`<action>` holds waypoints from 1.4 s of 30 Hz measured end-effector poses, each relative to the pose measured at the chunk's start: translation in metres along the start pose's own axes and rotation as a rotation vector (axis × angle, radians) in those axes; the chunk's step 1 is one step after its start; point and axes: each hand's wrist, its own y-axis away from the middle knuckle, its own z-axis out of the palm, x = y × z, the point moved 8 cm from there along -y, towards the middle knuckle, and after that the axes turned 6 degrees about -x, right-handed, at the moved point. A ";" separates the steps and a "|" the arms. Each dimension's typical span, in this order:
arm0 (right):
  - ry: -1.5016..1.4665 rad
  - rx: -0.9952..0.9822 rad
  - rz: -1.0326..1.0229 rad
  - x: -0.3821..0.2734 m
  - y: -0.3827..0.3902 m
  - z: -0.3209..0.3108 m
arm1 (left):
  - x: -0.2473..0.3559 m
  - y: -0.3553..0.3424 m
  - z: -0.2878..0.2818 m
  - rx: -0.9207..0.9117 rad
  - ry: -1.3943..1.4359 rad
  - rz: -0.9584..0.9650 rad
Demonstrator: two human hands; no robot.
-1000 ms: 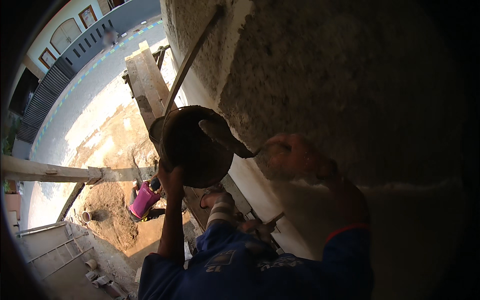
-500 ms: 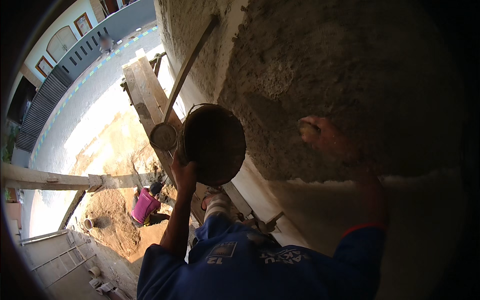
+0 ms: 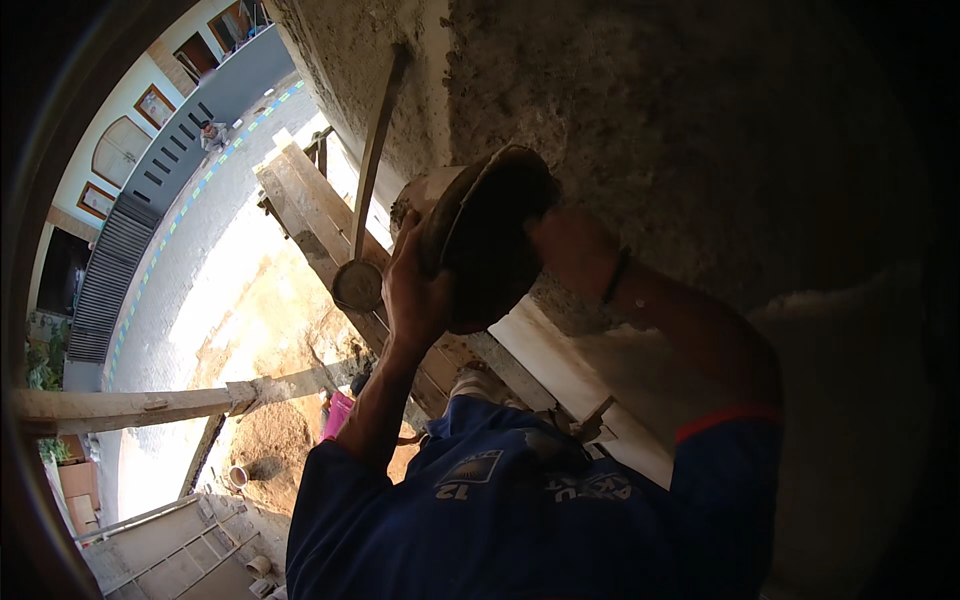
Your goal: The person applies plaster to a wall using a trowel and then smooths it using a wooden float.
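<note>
My left hand grips the side of a dark mortar bucket, holding it tilted with its mouth toward the right. At the bucket's right rim is my right hand, its fingers blurred and partly hidden in shadow. Whether that hand holds anything cannot be made out. Beyond the bucket rises a wall with rough grey mortar on its upper area and a smoother, paler surface lower down.
Scaffold planks run below me, with a round container on them and a long batten beside it. A wooden beam crosses at left. Below, a co-worker in purple is partly hidden by my arm; another bucket lies nearby.
My right hand has come off the mortared wall and moved left to the bucket. The bucket has moved slightly up and right and is tipped more toward that hand.
</note>
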 end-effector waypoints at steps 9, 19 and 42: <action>-0.944 0.206 -0.278 -0.012 -0.001 0.117 | 0.006 -0.012 0.015 -0.053 -0.156 0.078; -0.970 0.055 -0.097 0.006 0.000 0.037 | -0.055 -0.012 -0.018 0.135 0.462 -0.225; -0.810 0.702 0.260 0.200 0.005 -0.181 | -0.112 0.005 -0.074 0.374 0.513 -0.392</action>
